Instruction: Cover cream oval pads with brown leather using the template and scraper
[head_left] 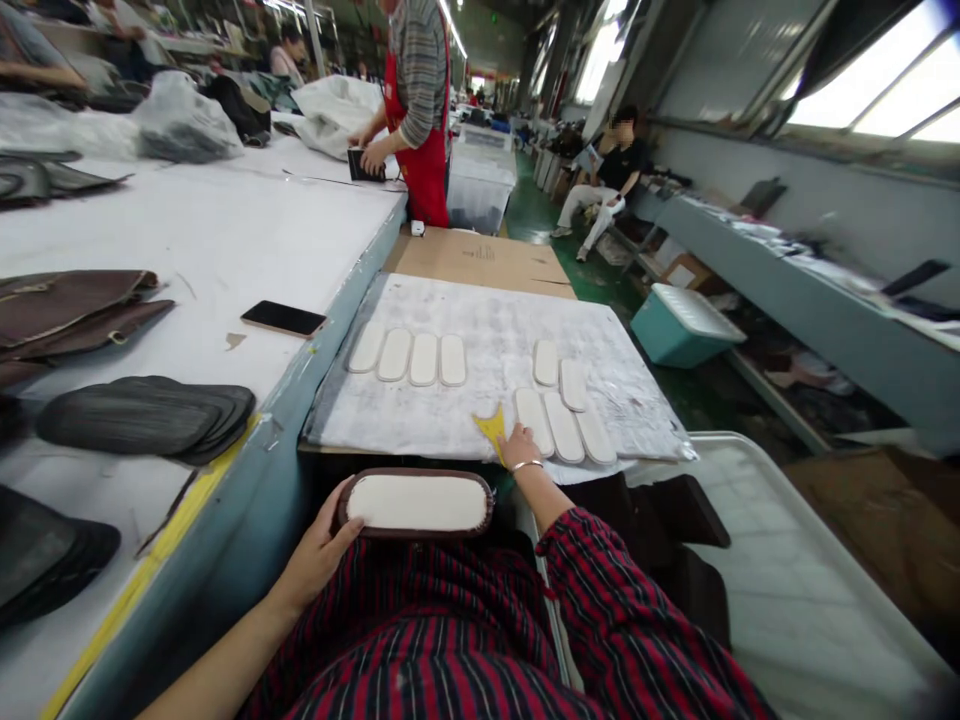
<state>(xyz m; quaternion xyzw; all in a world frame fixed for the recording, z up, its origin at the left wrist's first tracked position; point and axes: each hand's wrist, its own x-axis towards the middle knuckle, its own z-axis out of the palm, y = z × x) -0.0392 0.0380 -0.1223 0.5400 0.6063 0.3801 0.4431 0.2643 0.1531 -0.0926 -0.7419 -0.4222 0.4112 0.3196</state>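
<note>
My left hand [324, 548] grips the left end of a long oval bag base [420, 503], which has a white panel inside a raised dark brown rim. It is held level above my lap, close to the board's near edge. My right hand [521, 448] is closed around the narrow end of a yellow fan-shaped scraper [490, 428] over the board. Several white oval pads [424, 360] lie in a row at the left of the white-covered board [487, 320]. More white oval pads [566, 428] lie just right of my right hand, some overlapping.
On the left table [187, 240] lie a phone [283, 319], stacked dark oval pieces [146, 415] and brown leather pieces [71, 310]. A white bin [810, 570] with dark pieces stands at my right. A person in a red apron [424, 130] works beyond the cardboard [480, 255].
</note>
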